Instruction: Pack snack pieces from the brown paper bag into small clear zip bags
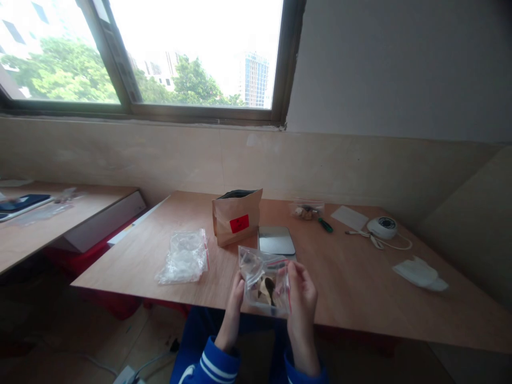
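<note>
Clear zip bag (266, 280), pinched upright between left hand (236, 296) and right hand (301, 290), wrists raised.

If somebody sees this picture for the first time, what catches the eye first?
Both hands, left hand and right hand, hold a clear zip bag at the table's near edge. Behind it stands a brown paper bag with a red label, beside a small scale.

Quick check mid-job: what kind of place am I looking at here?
Probably a small packing or weighing workstation in an office-like room: a plywood table under a window, with a digital scale, a brown paper pouch and zip bags.
</note>
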The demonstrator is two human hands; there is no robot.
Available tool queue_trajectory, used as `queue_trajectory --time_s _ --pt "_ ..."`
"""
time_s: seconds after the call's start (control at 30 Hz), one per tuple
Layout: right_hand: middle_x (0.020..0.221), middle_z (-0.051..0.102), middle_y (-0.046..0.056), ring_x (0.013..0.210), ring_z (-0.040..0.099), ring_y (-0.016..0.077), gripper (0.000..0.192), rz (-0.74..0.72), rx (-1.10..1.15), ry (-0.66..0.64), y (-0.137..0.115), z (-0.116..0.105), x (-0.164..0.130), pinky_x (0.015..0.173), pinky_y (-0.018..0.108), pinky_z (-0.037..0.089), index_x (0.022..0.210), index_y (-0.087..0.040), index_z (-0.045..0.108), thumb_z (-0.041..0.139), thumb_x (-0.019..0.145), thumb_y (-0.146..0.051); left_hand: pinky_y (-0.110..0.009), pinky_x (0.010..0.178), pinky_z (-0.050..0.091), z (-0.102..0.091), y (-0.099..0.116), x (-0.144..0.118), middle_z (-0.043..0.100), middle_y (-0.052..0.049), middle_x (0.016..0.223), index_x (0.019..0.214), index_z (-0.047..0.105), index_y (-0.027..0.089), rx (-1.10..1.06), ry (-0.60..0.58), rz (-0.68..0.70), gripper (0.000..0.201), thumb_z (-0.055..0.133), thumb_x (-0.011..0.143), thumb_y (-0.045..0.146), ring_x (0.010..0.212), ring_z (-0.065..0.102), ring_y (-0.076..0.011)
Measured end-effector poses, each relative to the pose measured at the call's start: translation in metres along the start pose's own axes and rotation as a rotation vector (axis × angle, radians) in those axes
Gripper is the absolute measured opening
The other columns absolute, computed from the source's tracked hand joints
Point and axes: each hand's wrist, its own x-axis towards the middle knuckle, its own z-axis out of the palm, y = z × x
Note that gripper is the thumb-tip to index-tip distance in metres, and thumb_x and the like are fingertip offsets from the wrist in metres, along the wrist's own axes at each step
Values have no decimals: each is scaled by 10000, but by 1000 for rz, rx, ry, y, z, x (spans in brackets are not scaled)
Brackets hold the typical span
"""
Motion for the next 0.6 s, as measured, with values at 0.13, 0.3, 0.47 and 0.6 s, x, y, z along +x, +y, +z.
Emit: queue_trajectory --time_s 0.13,0.3,0.47,0.6 --pt "674 680 39 420 526 122 439 40 -109 -132 15 0 3 369 231 421 867 -157 662 644 745 -579 -427 915 487 5 -3 -10 655 -139 1181 1134 625 164 -133 56 6 551 461 822 587 1091 608 -296" --pt "940 685 102 681 626 170 397 -222 -338 -79 14 -1 -2 604 278 527 1073 -151 663 550 862 -467 -405 916 495 2 13 -9 705 -124 1049 1144 613 143 -162 211 -34 579 609 757 574 1018 646 -289" --pt "964 642 80 912 640 190 234 -401 -428 -453 15 11 -14 807 294 532 994 -200 695 488 905 -264 -424 1062 390 -7 3 1 637 -107 1251 1231 591 196 -141 327 -25 567 584 788 550 1223 536 -284" --pt "989 623 79 845 648 173 233 -424 -448 -478 26 16 -14 769 276 549 1042 -204 681 516 878 -206 -423 1137 286 -10 -6 -1 605 -117 1301 1204 629 173 -135 289 -43 600 562 785 597 1322 438 -294"
